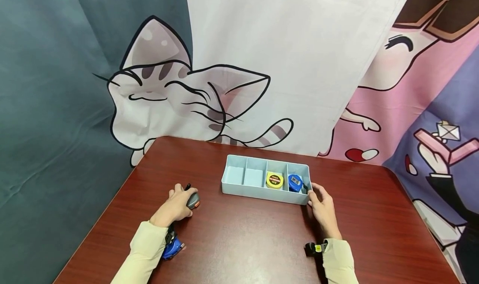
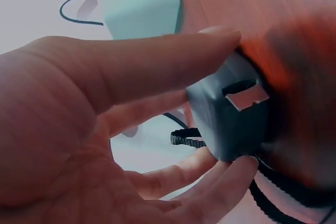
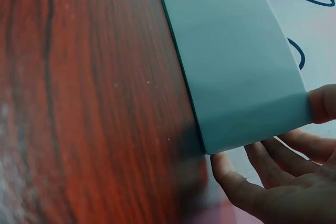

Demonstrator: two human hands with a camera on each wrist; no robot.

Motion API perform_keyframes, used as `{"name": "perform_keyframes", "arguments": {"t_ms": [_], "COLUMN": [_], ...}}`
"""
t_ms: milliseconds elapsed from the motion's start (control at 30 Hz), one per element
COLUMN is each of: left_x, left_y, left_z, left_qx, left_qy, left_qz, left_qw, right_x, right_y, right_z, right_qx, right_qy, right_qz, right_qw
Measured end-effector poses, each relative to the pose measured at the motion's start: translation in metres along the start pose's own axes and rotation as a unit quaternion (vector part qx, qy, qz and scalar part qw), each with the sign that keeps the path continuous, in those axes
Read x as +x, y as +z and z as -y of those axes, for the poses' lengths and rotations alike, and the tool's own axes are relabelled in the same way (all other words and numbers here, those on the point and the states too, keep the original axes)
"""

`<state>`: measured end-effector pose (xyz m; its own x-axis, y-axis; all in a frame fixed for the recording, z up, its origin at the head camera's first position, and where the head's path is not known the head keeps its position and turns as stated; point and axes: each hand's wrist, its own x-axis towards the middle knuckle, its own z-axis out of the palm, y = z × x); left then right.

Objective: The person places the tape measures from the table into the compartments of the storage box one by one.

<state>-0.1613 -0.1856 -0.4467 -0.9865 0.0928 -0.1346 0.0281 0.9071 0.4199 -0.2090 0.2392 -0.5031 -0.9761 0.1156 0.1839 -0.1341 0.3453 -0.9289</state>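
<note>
In the head view my left hand (image 1: 176,205) is on the left side of the table, its thumb and fingers around a grey tape measure (image 1: 193,201). The left wrist view shows the thumb on one side of the tape measure (image 2: 231,114) and fingertips on the other, with a black strap and an orange-pink tab on it. My right hand (image 1: 322,206) holds the right end of a light blue divided box (image 1: 262,192), thumb at the rim and fingers against the end wall. A yellow tape measure (image 1: 275,180) and a blue tape measure (image 1: 295,183) lie in its two right compartments.
Beside the left wrist a blue object (image 1: 172,249), seemingly another tape measure, lies on the brown table (image 1: 239,238), partly hidden by the sleeve. A printed cloth (image 1: 299,67) with cartoon figures hangs behind the table's back edge.
</note>
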Motion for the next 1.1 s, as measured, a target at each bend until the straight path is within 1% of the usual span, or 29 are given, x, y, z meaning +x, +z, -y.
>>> {"name": "perform_keyframes", "arguments": {"t_ms": [133, 267, 400, 533, 700, 833, 1000, 1100], "left_x": [0.007, 0.012, 0.016, 0.02, 0.022, 0.022, 0.022, 0.021], "left_y": [-0.001, 0.0, 0.001, 0.001, 0.001, 0.0, -0.001, -0.001], "left_z": [0.001, 0.003, 0.006, 0.008, 0.011, 0.012, 0.011, 0.011], "left_qx": [0.004, 0.021, 0.043, 0.05, 0.038, 0.031, 0.025, 0.028], "left_qy": [-0.003, 0.004, 0.027, 0.043, 0.048, 0.051, 0.057, 0.056], "left_qz": [0.024, 0.041, 0.033, 0.026, 0.031, 0.029, 0.031, 0.035], "left_qw": [0.9997, 0.9989, 0.9982, 0.9975, 0.9976, 0.9978, 0.9976, 0.9974], "right_x": [0.001, -0.002, -0.004, -0.003, -0.003, -0.002, -0.003, -0.003], "right_y": [0.001, 0.002, 0.002, 0.001, 0.001, 0.001, 0.0, -0.001], "right_z": [-0.005, 0.004, 0.01, 0.012, 0.011, 0.011, 0.011, 0.011], "right_qx": [-0.009, -0.01, -0.032, -0.064, -0.071, -0.081, -0.065, -0.055], "right_qy": [-0.004, -0.003, 0.004, 0.005, 0.01, 0.008, 0.013, 0.013], "right_qz": [-0.003, -0.009, -0.017, -0.027, -0.031, -0.032, -0.03, -0.02], "right_qw": [1.0, 1.0, 0.999, 0.998, 0.997, 0.996, 0.997, 0.998]}}
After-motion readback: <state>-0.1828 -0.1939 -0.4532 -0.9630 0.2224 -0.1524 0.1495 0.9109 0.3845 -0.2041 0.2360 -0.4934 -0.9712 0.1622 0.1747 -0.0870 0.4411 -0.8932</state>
